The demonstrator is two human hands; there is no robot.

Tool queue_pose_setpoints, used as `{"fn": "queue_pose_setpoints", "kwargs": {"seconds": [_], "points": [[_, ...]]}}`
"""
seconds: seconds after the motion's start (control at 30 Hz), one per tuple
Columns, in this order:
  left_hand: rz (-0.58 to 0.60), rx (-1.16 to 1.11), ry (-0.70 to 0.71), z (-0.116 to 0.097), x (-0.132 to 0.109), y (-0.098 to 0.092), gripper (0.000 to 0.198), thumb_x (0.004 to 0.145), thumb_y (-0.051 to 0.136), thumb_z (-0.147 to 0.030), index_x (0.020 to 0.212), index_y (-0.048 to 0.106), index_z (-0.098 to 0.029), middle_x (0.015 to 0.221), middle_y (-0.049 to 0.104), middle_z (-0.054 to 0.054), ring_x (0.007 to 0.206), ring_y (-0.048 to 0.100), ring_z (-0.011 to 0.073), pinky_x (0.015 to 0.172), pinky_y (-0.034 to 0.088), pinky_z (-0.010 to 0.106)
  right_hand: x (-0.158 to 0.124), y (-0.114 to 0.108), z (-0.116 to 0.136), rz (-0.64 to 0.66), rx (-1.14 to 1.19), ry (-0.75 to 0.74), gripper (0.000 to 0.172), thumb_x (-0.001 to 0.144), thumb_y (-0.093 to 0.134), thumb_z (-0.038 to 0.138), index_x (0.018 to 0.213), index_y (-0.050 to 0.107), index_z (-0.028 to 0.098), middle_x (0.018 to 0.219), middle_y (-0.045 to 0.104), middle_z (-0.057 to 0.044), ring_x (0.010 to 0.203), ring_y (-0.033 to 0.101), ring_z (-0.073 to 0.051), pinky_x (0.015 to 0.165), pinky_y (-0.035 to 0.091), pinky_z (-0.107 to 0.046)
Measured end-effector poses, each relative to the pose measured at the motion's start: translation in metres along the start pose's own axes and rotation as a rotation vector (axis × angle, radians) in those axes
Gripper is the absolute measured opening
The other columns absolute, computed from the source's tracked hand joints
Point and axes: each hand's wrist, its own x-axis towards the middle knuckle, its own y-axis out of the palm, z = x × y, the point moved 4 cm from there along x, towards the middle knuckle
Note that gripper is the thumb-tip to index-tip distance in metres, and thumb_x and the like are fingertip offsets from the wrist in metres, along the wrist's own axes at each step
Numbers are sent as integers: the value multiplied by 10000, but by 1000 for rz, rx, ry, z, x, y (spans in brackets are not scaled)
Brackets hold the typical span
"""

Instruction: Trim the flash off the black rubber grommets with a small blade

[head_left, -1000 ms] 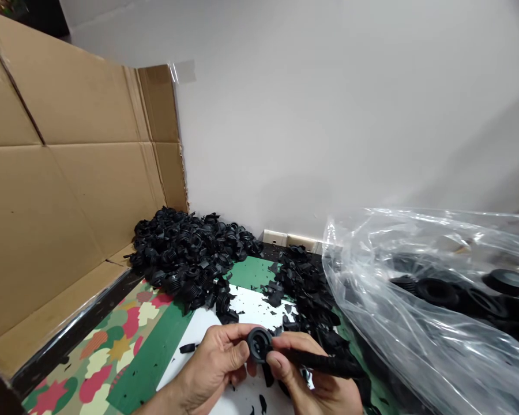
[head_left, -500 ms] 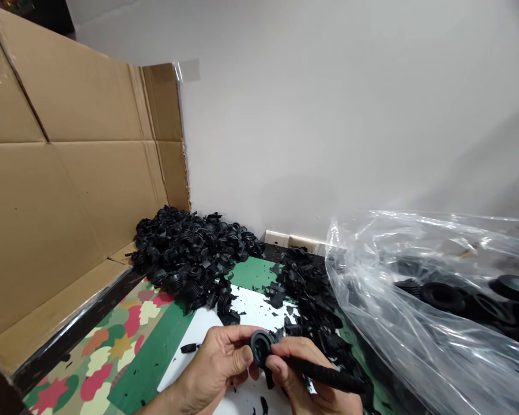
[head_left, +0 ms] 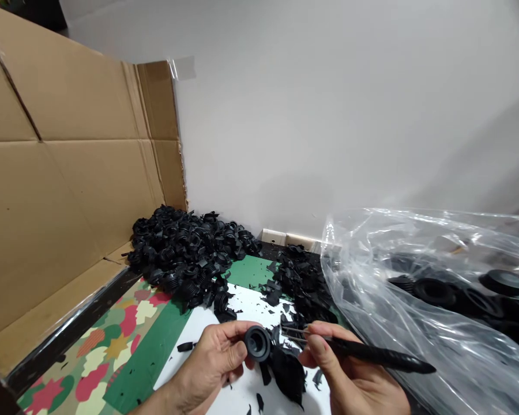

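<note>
Our right hand [head_left: 358, 372] has drawn back to the right since the earlier frame, carrying the black-handled tool [head_left: 384, 354] away from the black ring [head_left: 256, 344], so the metal tip now shows apart from it. We see the ring's opening turned more squarely toward us; our left hand [head_left: 211, 357] has barely shifted.

Our left grip is clamped on the ring, thumb in front, holding it above the white sheet [head_left: 199, 318]. Our right grip is closed around the tool, its handle slanting down to the right. We think the tip has two prongs, though it is hard to make out against the dark scraps [head_left: 303, 282].

At our right, a clear plastic bag [head_left: 384, 323] holds black round parts [head_left: 506, 282]. At our left, a pile of ribbed parts [head_left: 190, 248] lies beside the standing cardboard [head_left: 78, 190].
</note>
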Motion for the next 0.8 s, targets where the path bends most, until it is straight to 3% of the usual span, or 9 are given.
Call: {"fn": "queue_pose_setpoints", "kwargs": {"seconds": [0.27,0.37,0.47,0.53,0.7,0.8], "points": [[12,-44,-17,-2,0,2,521,567,868,-444,962,768,-120,709,625,58,530,416,68,453,186,205,-5,14,-4,154,241,26,392,804,603,598,787,620,206,875,685,-41,660,722,-217,615,587,-319],[16,-51,-18,-3,-1,3,515,565,872,-437,960,772,-123,713,621,58,538,414,70,454,187,204,-5,16,-6,233,181,-43,402,821,560,618,780,637,226,882,689,-48,777,698,-236,739,546,-363],[26,-67,-18,-3,-2,4,508,564,874,-430,959,775,-126,712,617,58,547,412,73,459,192,203,-3,17,-7,262,91,-140,387,828,555,610,756,668,248,961,691,-55,1001,619,-265,924,421,-406],[29,-76,-22,-2,-2,5,516,559,876,-431,961,774,-124,707,611,57,553,412,76,461,191,203,-2,16,-7,255,65,-189,360,822,574,596,763,695,263,986,676,-50,1057,573,-268,957,372,-406],[32,-63,-25,0,-2,4,542,562,871,-445,979,765,-114,728,627,65,563,416,79,471,207,201,-1,10,-15,152,37,-176,343,753,651,591,784,746,262,916,681,-57,900,601,-258,793,452,-362],[35,-60,-21,0,-2,4,533,560,872,-445,968,766,-118,732,634,62,556,414,73,469,208,200,-2,7,-17,90,16,-177,323,704,700,574,756,751,259,876,699,-58,913,608,-276,843,442,-387]]}}
